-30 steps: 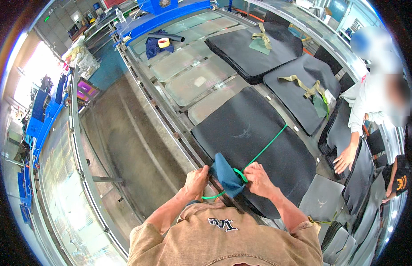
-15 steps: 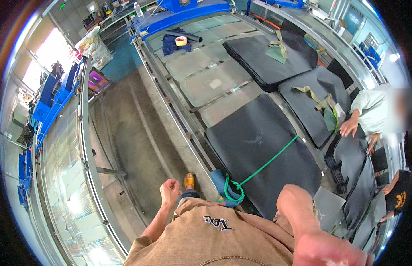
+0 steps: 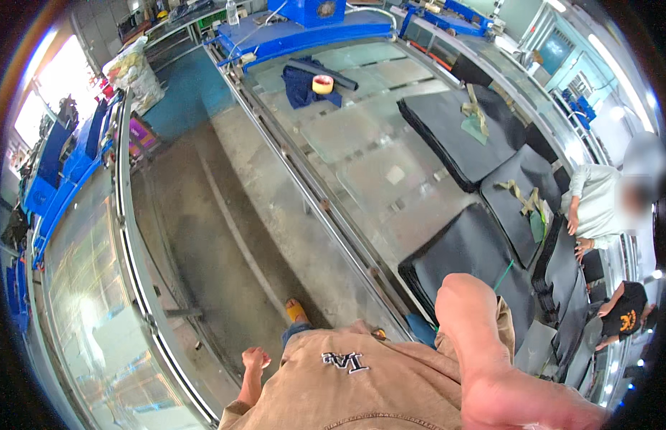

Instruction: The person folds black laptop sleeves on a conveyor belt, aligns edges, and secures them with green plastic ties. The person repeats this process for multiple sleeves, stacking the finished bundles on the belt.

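Observation:
My left hand [image 3: 255,357] hangs low beside my hip, over the floor, with its fingers curled in; whatever they may hold is hidden. My right arm is bent, its elbow over the near stack of black sheets [image 3: 458,247]. My right hand [image 3: 530,405] is raised close in at the lower edge, and its fingers are out of sight. A green cord [image 3: 505,274] lies across the near stack, partly covered by my arm. Beside my waist, a blue piece [image 3: 421,330] sits at the table's edge.
A long metal-railed table [image 3: 362,143] runs ahead on my right, with a tape roll [image 3: 322,84] on dark cloth and more black sheet stacks [image 3: 465,136]. Another table [image 3: 82,287] stands left of the walkway [image 3: 225,229]. Two people [image 3: 595,193] work at the far right.
My body has moved and the view has shifted, so the right-hand table now sits further right. My left hand has swung lower and back. My right hand stays raised.

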